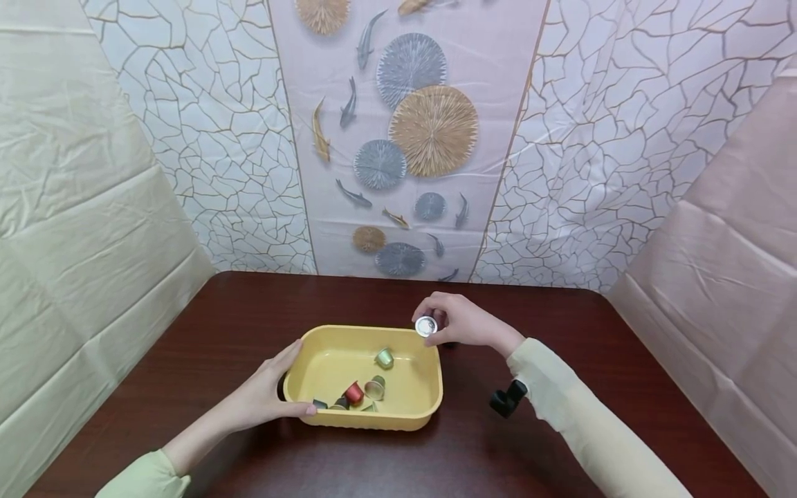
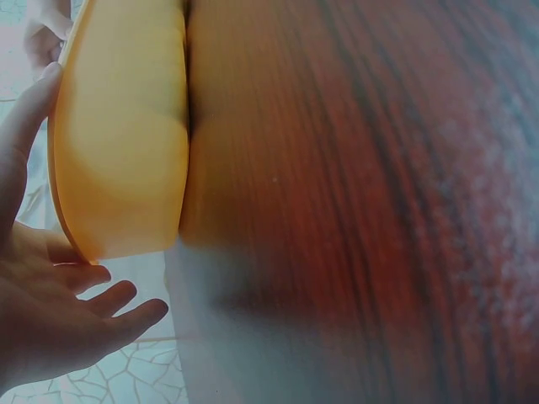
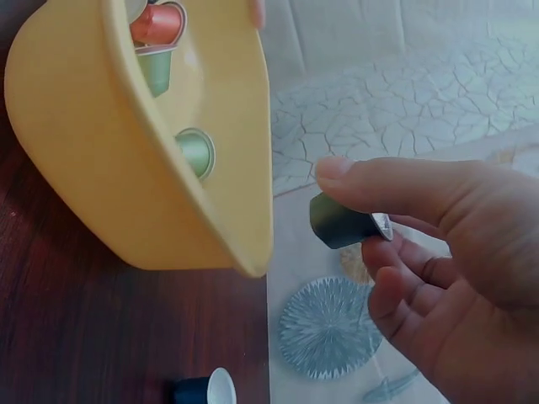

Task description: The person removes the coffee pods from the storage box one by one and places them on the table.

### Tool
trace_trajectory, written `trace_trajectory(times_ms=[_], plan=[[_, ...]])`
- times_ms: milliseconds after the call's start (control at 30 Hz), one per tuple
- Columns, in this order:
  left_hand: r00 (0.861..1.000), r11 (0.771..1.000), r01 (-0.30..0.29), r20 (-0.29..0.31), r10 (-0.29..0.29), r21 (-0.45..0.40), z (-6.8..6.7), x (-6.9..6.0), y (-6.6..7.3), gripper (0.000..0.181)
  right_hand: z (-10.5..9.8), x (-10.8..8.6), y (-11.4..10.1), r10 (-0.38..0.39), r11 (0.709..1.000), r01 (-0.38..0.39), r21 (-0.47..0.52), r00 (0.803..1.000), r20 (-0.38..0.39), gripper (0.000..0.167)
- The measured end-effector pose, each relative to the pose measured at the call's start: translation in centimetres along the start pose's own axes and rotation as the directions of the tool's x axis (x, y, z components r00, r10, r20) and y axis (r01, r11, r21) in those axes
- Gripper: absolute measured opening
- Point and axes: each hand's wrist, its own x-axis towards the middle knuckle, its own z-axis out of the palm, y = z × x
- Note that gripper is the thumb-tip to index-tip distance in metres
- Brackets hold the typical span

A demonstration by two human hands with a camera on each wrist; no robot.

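Note:
My right hand pinches a dark green coffee capsule between thumb and fingers, above the back right corner of a yellow tub. The capsule's silver lid faces the head camera. My left hand rests on the tub's left end, thumb on the front rim and index finger along the left rim; in the left wrist view its other fingers spread loosely off the tub. Inside lie several capsules, among them a light green one, a pale-lidded one and a red one. The front wall partly hides some darker ones.
A dark capsule with a white lid lies on the brown table to the right of the tub. Patterned cloth hangs along the table's back edge, with plain cloth at both sides. A black device is at my right wrist.

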Motion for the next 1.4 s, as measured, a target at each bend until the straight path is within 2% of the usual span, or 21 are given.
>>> trace_trajectory(times_ms=[133,233,400,633,1067,1233,1400], plan=[[1.0,1.0,0.003,0.0,-0.003,-0.007,0.1,-0.2,-0.1,0.116,0.2,-0.4,0.4,0.041,0.998,-0.038,0.047,0.997,-0.063,0.036],[1.0,1.0,-0.002,-0.007,0.002,-0.006,0.1,-0.2,-0.1,0.116,0.3,-0.6,0.7,0.088,0.993,-0.077,0.089,0.988,-0.131,0.036],[1.0,1.0,-0.006,-0.008,0.006,-0.007,0.1,-0.2,0.1,0.115,0.4,-1.0,1.6,0.162,0.983,-0.136,0.125,0.958,-0.235,0.037],[1.0,1.0,-0.016,-0.012,0.016,-0.006,0.1,-0.2,0.1,0.115,0.2,-1.7,3.7,0.211,0.975,-0.173,0.139,0.917,-0.338,0.039],[1.0,1.0,-0.014,-0.006,0.014,-0.005,-0.1,-0.2,0.3,0.115,0.6,-2.7,7.0,0.308,0.95,-0.257,0.174,0.852,-0.424,0.039],[1.0,1.0,-0.011,-0.001,0.011,-0.005,0.0,-0.1,0.2,0.115,0.9,-3.1,7.8,0.361,0.932,-0.303,0.199,0.835,-0.416,0.038],[1.0,1.0,-0.015,-0.003,0.015,0.0,-0.1,-0.1,0.3,0.116,1.1,-3.5,8.4,0.388,0.921,-0.331,0.206,0.833,-0.396,0.037]])
